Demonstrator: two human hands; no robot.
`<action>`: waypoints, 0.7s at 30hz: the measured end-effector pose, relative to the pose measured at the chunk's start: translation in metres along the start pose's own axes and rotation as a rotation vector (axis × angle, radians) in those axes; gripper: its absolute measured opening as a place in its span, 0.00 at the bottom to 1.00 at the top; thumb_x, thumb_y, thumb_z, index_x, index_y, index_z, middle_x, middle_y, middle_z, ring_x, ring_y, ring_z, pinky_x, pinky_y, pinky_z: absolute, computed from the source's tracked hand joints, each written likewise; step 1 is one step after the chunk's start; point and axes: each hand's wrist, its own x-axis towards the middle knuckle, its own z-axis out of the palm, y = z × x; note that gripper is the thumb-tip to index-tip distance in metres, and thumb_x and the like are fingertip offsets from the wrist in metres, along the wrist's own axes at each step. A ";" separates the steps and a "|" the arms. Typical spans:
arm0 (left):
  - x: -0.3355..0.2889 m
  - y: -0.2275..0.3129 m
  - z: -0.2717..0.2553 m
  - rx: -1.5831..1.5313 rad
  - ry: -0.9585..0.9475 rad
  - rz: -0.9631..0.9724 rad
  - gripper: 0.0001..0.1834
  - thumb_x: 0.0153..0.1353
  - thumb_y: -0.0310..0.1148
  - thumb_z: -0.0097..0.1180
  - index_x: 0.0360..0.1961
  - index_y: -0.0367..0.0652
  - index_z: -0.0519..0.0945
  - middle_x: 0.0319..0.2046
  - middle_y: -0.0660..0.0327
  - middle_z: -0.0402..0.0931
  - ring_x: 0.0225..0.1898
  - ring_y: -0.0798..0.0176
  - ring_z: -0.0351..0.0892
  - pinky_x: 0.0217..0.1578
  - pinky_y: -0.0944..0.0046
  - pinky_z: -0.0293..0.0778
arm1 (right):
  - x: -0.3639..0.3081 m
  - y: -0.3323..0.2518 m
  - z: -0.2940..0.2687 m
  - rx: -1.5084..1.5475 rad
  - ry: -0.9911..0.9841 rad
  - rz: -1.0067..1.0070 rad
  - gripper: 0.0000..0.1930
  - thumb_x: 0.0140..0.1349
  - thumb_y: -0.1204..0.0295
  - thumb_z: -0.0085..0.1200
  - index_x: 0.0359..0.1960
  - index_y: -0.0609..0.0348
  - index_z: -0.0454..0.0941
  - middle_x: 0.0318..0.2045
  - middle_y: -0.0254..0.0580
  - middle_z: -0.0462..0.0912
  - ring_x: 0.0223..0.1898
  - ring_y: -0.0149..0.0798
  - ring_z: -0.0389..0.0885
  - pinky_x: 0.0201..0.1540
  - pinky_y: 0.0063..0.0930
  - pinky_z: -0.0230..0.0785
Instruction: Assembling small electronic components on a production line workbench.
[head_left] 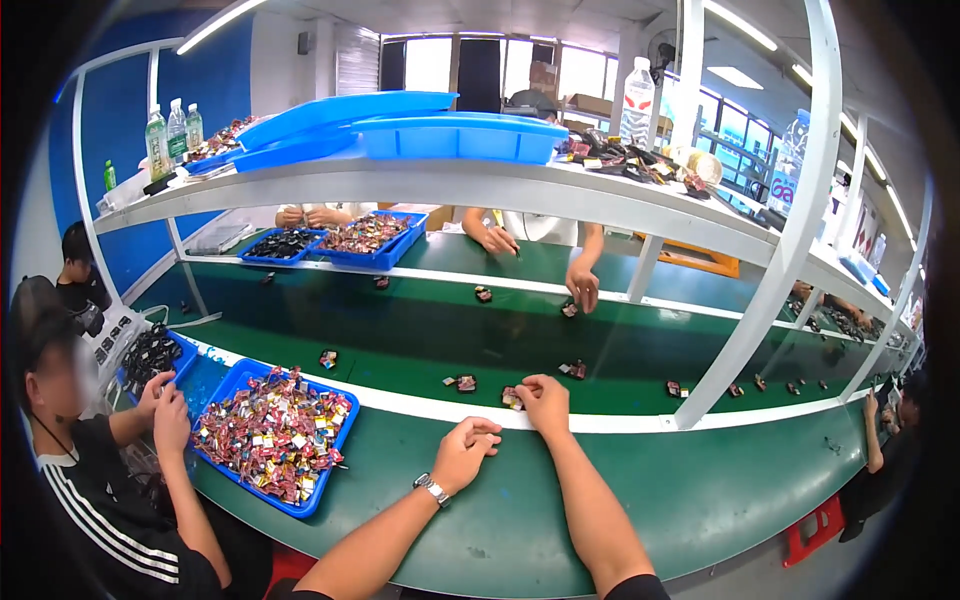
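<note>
left hand (465, 448) fisted | right hand (545, 397) on one small part (512, 398)

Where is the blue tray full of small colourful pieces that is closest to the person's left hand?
In the head view, the blue tray lies at lower left on the green table, left of the left hand and beside a co-worker's hands.

Small piece (513, 398) under right hand (545, 400) indistinct.
</note>
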 end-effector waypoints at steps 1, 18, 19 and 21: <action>0.000 0.001 0.000 -0.013 -0.010 -0.004 0.10 0.65 0.23 0.49 0.47 0.34 0.73 0.48 0.53 0.77 0.47 0.61 0.79 0.45 0.63 0.79 | 0.007 0.008 -0.008 -0.059 0.063 -0.092 0.08 0.51 0.75 0.63 0.31 0.65 0.80 0.27 0.45 0.82 0.30 0.41 0.81 0.40 0.32 0.73; 0.001 0.004 -0.002 -0.034 -0.031 0.007 0.08 0.64 0.23 0.49 0.44 0.35 0.75 0.41 0.56 0.79 0.42 0.65 0.80 0.41 0.66 0.78 | 0.036 0.061 -0.078 -0.299 0.147 0.083 0.33 0.42 0.74 0.70 0.55 0.61 0.73 0.43 0.44 0.82 0.44 0.43 0.78 0.48 0.34 0.71; 0.003 0.003 -0.001 -0.041 -0.040 0.001 0.08 0.65 0.23 0.48 0.44 0.35 0.74 0.42 0.55 0.79 0.41 0.65 0.80 0.41 0.66 0.78 | 0.029 0.060 -0.078 -0.174 0.158 0.024 0.33 0.42 0.74 0.70 0.54 0.61 0.74 0.43 0.42 0.83 0.43 0.40 0.79 0.46 0.31 0.72; 0.004 0.004 -0.003 -0.043 -0.040 -0.013 0.09 0.66 0.24 0.47 0.45 0.36 0.74 0.43 0.54 0.79 0.39 0.65 0.79 0.40 0.66 0.77 | 0.008 0.040 -0.069 0.067 0.143 0.008 0.33 0.41 0.76 0.70 0.53 0.60 0.74 0.43 0.37 0.83 0.41 0.32 0.80 0.39 0.24 0.70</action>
